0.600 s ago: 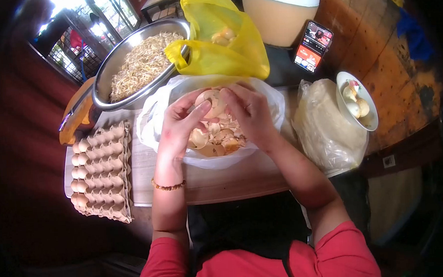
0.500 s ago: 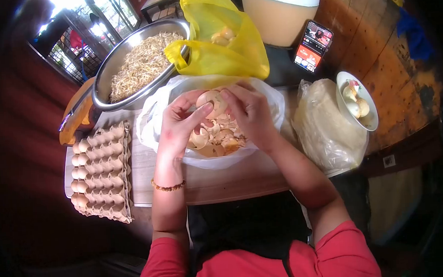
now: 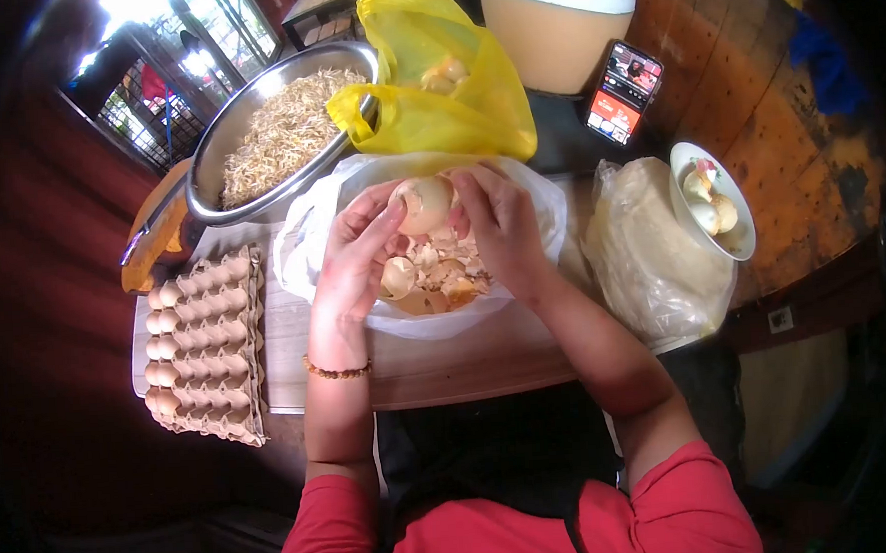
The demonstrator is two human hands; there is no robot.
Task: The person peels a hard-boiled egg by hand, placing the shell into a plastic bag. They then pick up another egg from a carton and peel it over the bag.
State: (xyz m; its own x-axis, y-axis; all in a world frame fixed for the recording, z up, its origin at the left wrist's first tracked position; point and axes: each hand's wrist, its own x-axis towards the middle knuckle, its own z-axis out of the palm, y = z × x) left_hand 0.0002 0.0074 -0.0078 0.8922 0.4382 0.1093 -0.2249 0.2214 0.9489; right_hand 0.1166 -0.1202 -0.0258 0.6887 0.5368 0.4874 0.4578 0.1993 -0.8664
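Note:
Between my two hands is an egg (image 3: 426, 205) with cracked, partly peeled shell. My left hand (image 3: 361, 243) grips it from the left, thumb on its side; my right hand (image 3: 498, 224) closes on it from the right, some fingertips hidden behind it. Both hands are over a white plastic bag (image 3: 305, 219), spread wide. Broken eggshells (image 3: 450, 269) lie inside that bag, below the egg. Just beyond my hands sits a yellow plastic bag (image 3: 494, 104) with several eggs (image 3: 444, 75) in it.
At left, an egg carton (image 3: 221, 333) holds several eggs along one side. Behind it stands a steel basin (image 3: 196, 194) of bean sprouts (image 3: 285, 135). On the right are a clear plastic bag (image 3: 652, 255), a bowl (image 3: 740, 246) with eggs, a phone (image 3: 624, 92) and a tan bucket (image 3: 556, 45).
The egg has turned in my fingers, so a different, cracked side faces me. Both hands stay over the white bag, still gripping it.

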